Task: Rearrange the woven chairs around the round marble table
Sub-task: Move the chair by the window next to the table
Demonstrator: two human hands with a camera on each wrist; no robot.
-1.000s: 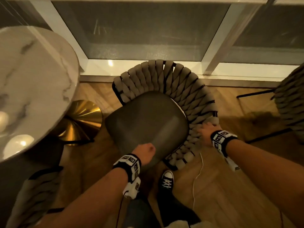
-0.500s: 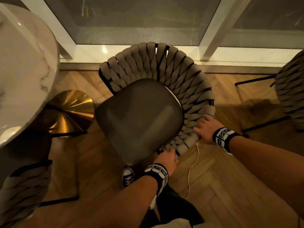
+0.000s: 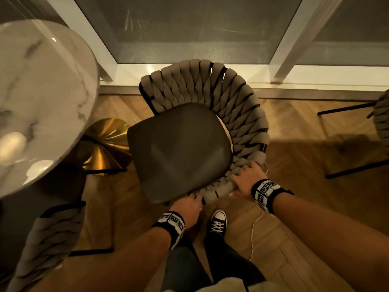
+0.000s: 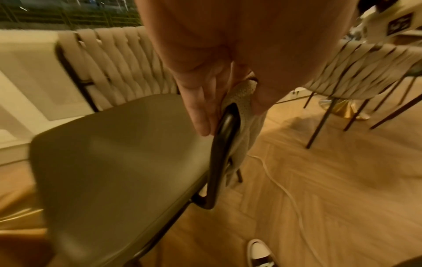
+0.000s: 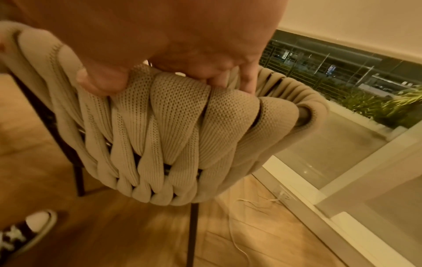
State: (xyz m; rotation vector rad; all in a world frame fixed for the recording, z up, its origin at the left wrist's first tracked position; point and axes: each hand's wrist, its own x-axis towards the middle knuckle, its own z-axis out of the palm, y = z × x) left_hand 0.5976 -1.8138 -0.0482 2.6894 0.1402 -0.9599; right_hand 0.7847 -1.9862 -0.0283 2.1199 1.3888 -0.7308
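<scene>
Woven chair (image 3: 195, 131): beige knit ropes made its round back, and it had a dark smooth seat. It stood on the wood floor (image 3: 294, 239), between the window (image 3: 189, 28) and the person, just beside the desk.
Left hand (image 3: 186, 208): it held the near end of the chair back, where the ropes stopped. The fingers (image 4: 200, 112) lay along the black frame bar on the seat side, and the thumb sat on the other side, so the bar and a rope were pinched between them.
Right hand (image 3: 246, 182): it gripped the top rim of the woven back, a bit further round. The thumb (image 5: 100, 79) pressed on the outside of the ropes, and the fingers curled over the rim to the inside.
Desk (image 3: 42, 102): it was round, with a white marble top and grey lines. Bright light spots shone on it. It was at the left, with its edge close to the chair seat.
Gold base (image 3: 105, 144): it was shiny and sat on the floor under the desk, partly behind the seat.
Other chairs: one woven chair (image 3: 46, 245) was low at the left by the desk. Another one (image 3: 381, 121) was at the far right edge, well apart.
Shoe (image 3: 217, 223): it was black with white laces and a white toe, and it stood on the floor near the left hand.
White cord (image 3: 255, 228): it was thin and lay on the floor by the right arm.
</scene>
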